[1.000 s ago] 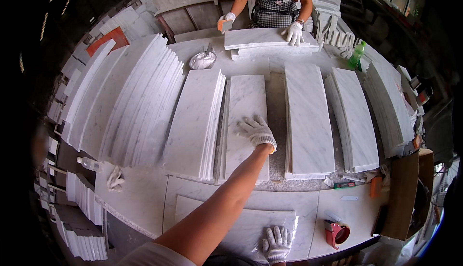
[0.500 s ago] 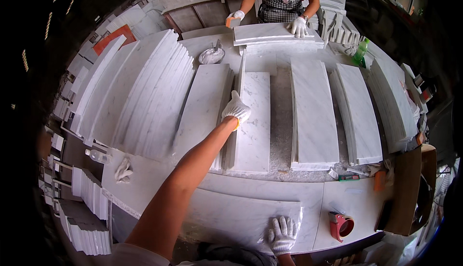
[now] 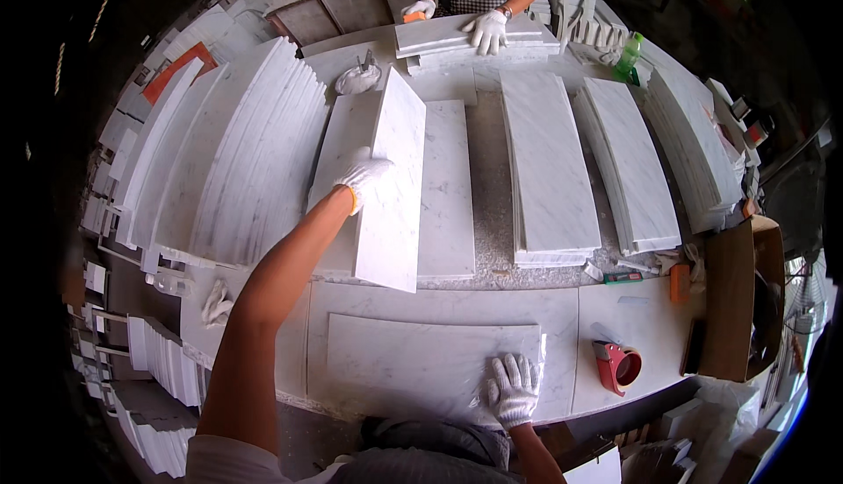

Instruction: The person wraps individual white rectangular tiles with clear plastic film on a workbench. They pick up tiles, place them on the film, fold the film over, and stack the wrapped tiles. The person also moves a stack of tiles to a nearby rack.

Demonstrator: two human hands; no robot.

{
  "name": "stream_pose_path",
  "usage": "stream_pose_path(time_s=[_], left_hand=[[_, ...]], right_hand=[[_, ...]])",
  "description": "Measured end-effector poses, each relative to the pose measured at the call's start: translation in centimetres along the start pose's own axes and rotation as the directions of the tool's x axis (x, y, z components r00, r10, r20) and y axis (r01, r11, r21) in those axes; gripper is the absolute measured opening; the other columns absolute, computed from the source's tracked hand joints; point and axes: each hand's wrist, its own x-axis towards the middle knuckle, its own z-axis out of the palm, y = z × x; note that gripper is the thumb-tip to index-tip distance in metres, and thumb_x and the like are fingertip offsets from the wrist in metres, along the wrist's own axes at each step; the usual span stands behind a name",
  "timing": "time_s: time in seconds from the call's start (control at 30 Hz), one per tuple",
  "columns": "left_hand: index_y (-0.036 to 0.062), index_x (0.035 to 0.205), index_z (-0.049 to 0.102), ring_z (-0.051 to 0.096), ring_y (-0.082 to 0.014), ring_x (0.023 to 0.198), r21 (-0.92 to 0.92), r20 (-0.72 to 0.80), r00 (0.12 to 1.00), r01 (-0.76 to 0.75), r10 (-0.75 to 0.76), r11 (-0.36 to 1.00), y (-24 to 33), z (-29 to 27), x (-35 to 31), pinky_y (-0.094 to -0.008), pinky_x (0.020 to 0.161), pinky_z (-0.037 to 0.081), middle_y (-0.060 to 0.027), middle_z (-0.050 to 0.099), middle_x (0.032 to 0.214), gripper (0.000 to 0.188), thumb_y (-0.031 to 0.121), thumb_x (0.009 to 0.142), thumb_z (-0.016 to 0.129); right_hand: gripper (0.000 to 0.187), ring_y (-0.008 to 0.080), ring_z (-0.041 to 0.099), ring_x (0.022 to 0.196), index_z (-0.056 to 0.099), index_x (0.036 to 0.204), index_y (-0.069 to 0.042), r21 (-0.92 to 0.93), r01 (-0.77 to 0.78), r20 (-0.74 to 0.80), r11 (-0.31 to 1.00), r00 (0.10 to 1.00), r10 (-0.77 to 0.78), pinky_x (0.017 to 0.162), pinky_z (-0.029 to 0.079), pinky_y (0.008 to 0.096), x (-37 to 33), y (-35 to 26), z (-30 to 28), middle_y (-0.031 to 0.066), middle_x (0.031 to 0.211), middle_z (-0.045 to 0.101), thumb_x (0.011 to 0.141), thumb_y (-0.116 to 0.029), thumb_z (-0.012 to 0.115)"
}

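My left hand [image 3: 363, 178], in a white knit glove, is closed on a long white marble slab [image 3: 397, 212]. That slab stands tilted on its edge, its bright face turned toward the right. Behind it another marble slab [image 3: 450, 185] lies flat. My right hand [image 3: 514, 387], gloved too, rests with fingers spread at the right end of a marble slab [image 3: 430, 352] lying crosswise at the near edge. Clear plastic film [image 3: 542, 357] shows at that end.
Stacked marble slabs [image 3: 549, 163] stand to the right, with upright slabs [image 3: 255, 150] at the left. Across the table a co-worker's gloved hands [image 3: 486, 32] rest on slabs and an orange block. Nearby are a red tape dispenser [image 3: 617, 367], cardboard box [image 3: 742, 304] and green bottle [image 3: 629, 55].
My left hand has moved left, and the slab in its grip has come up and tilted away from the stack. My right hand stays spread on the near slab. The view has shifted slightly.
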Motion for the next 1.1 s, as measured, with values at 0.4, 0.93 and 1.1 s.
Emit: stream_pose_path(time_s=[0.4,0.93,1.1], left_hand=[[-0.0069,0.138,0.045,0.056,-0.019,0.116,-0.083,0.507,0.862,0.051,-0.002,0.995,0.0,-6.4,-23.9,-0.0331,0.1,0.043,-0.0124,0.06,0.126,0.056,0.011,0.086,0.059],[-0.0037,0.126,0.057,0.058,-0.0116,0.101,0.24,0.887,0.393,0.056,-0.242,0.969,-12.1,-1.0,-21.9,-0.0297,0.09,0.047,-0.0064,0.065,0.112,0.046,0.012,0.085,0.069],[-0.0038,0.128,0.056,0.059,-0.0125,0.1,0.272,0.915,0.312,-0.01,-0.256,0.962,-13.1,1.4,-19.5,-0.0295,0.089,0.049,-0.0077,0.066,0.11,0.05,0.015,0.084,0.071]], right_hand=[[0.046,0.0352,0.05,0.125,0.062,0.126,-0.012,0.137,-0.02,-0.093,0.99,0.995,0.033,0.109,0.036,0.0499,-0.2,0.4,-0.9,0.0139,0.132,0.057,0.083,-0.026,0.065],[0.06,0.028,0.034,0.141,0.019,0.153,-0.003,0.962,-0.263,0.207,0.067,0.872,0.444,0.115,0.026,0.0359,-0.2,4.7,-2.0,0.0159,0.155,0.03,0.106,-0.036,0.033],[0.065,0.0253,0.024,0.146,0.01,0.156,-0.008,0.956,-0.289,0.283,-0.053,0.859,0.427,0.119,0.018,0.0383,-0.6,5.1,-2.0,0.0139,0.159,0.021,0.106,-0.044,0.03]])
